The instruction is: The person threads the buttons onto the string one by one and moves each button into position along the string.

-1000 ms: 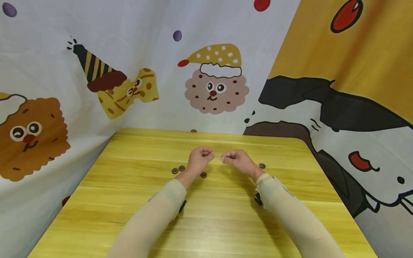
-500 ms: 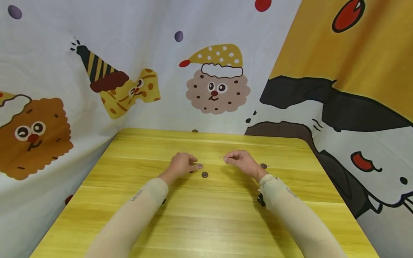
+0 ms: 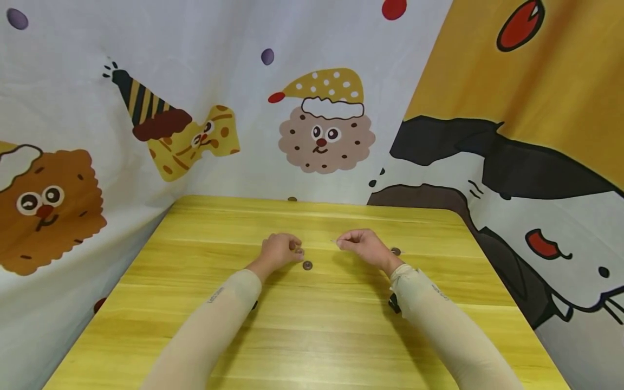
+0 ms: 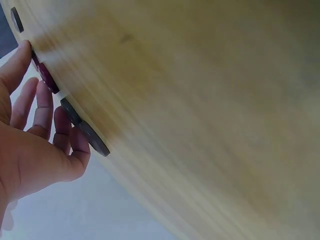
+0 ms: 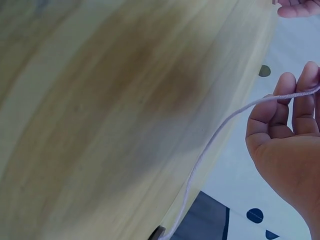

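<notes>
In the head view my left hand [image 3: 279, 250] is low over the table, thumb and fingertips curled around a reddish-brown button [image 3: 299, 251]. The left wrist view shows the thumb tip at the edge of that reddish button [image 4: 48, 78], the fingers bent along its other side. Two dark buttons [image 4: 94, 139] lie just beyond the fingers. My right hand [image 3: 362, 243] pinches a thin pale string, whose short end pokes out to the left. In the right wrist view this string [image 5: 215, 136] runs from the fingers down to a dark button [image 5: 157, 233] on the table.
A single brown button [image 3: 307, 265] lies just in front of my left fingertips. The strung button [image 3: 396, 251] sits by the right wrist. Behind the wood-grain table [image 3: 317, 336] hangs a cartoon-printed cloth [image 3: 209, 54].
My left hand has let go of the string end and moved left and down to the reddish button, its thumb coming around it. The right hand has stayed nearly still with the string.
</notes>
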Demonstrator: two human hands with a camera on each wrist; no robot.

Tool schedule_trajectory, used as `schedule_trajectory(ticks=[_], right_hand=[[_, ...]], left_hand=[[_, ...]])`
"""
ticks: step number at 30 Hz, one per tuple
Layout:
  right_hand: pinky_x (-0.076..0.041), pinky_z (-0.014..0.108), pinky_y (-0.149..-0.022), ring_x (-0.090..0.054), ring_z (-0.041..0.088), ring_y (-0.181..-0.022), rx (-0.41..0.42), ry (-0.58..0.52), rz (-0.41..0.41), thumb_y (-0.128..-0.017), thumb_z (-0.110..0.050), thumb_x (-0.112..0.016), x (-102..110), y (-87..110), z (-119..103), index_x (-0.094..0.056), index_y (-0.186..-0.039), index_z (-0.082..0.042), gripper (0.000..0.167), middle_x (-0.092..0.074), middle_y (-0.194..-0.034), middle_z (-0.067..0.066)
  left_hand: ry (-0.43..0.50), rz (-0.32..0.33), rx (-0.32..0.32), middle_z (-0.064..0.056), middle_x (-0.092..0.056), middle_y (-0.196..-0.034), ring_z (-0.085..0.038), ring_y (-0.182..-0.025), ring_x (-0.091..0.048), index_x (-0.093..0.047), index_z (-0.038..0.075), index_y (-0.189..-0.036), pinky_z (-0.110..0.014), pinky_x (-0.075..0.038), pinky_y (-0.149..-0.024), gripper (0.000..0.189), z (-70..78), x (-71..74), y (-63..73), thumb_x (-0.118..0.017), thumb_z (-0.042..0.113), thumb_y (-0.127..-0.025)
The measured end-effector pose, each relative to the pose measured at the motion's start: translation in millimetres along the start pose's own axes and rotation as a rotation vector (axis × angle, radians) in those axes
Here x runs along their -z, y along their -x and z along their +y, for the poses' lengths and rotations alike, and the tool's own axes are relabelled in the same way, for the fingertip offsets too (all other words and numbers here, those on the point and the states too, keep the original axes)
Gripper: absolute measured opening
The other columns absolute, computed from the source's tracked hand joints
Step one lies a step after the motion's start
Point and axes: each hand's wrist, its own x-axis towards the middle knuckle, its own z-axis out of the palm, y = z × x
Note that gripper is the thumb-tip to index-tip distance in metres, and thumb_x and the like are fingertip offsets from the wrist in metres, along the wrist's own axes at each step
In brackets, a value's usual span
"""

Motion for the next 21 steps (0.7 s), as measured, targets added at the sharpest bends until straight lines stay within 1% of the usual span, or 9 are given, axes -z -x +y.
schedule_trajectory(ticks=[2, 6, 10, 12, 14, 19, 21], right_hand=[[-0.053, 0.057, -0.108, -0.068, 0.035, -0.117, -0.003, -0.001, -0.003, -0.103, -0.036, -0.074, -0.1, -0.4, -0.3, -0.076, -0.125, -0.002, 0.041, -0.078, -0.122, 0.009], [-0.053, 0.056, -0.107, -0.067, 0.039, -0.120, -0.001, 0.000, -0.021, -0.103, -0.037, -0.073, -0.7, -1.1, -1.7, -0.075, -0.126, -0.001, 0.042, -0.076, -0.126, 0.015], [-0.053, 0.055, -0.106, -0.067, 0.039, -0.119, 0.003, 0.010, -0.027, -0.104, -0.037, -0.073, -1.3, -1.3, -3.0, -0.075, -0.125, -0.002, 0.041, -0.075, -0.129, 0.018], [-0.053, 0.055, -0.106, -0.067, 0.039, -0.119, 0.003, 0.011, -0.025, -0.104, -0.037, -0.073, -1.3, -0.9, -3.0, -0.076, -0.125, -0.002, 0.041, -0.075, -0.129, 0.018], [-0.053, 0.056, -0.106, -0.068, 0.035, -0.116, 0.004, 0.011, -0.021, -0.104, -0.037, -0.073, -1.5, -0.3, -2.9, -0.076, -0.125, -0.002, 0.041, -0.075, -0.127, 0.017], [-0.053, 0.057, -0.107, -0.068, 0.030, -0.113, -0.004, 0.012, -0.022, -0.103, -0.036, -0.073, -2.6, -0.3, -3.8, -0.076, -0.124, -0.003, 0.039, -0.076, -0.126, 0.016], [-0.053, 0.058, -0.107, -0.068, 0.033, -0.115, -0.007, 0.011, -0.024, -0.104, -0.035, -0.073, -2.8, -0.8, -4.6, -0.076, -0.124, -0.003, 0.039, -0.075, -0.127, 0.017]], left_hand=[[0.011, 0.009, 0.004, -0.003, -0.077, -0.118, -0.031, -0.119, -0.064, -0.077, 0.015, -0.129, -0.061, -0.037, -0.116, 0.042, 0.3, 0.2, -0.6, -0.088, 0.031, -0.091], [0.005, 0.005, 0.020, -0.002, -0.078, -0.120, -0.028, -0.118, -0.067, -0.077, 0.015, -0.129, -0.057, -0.039, -0.114, 0.043, 0.2, 0.2, -1.5, -0.088, 0.033, -0.091], [-0.002, 0.000, 0.035, -0.001, -0.079, -0.121, -0.027, -0.119, -0.067, -0.079, 0.016, -0.127, -0.056, -0.041, -0.111, 0.040, -0.7, 0.9, -1.8, -0.088, 0.033, -0.091], [0.004, -0.001, 0.038, 0.000, -0.079, -0.120, -0.027, -0.118, -0.067, -0.080, 0.017, -0.123, -0.057, -0.041, -0.112, 0.037, -1.5, 1.4, -2.3, -0.088, 0.033, -0.091], [0.012, -0.002, 0.043, 0.002, -0.080, -0.118, -0.027, -0.117, -0.067, -0.082, 0.019, -0.118, -0.058, -0.040, -0.113, 0.032, -1.8, 1.9, -2.5, -0.088, 0.033, -0.090], [0.026, -0.011, 0.042, 0.004, -0.081, -0.112, -0.027, -0.115, -0.067, -0.082, 0.020, -0.110, -0.062, -0.038, -0.115, 0.025, -1.5, 3.8, 0.8, -0.089, 0.033, -0.089], [0.034, -0.016, 0.043, 0.004, -0.081, -0.112, -0.027, -0.115, -0.067, -0.082, 0.020, -0.110, -0.062, -0.036, -0.116, 0.025, -1.8, 4.2, 1.1, -0.089, 0.033, -0.090]])
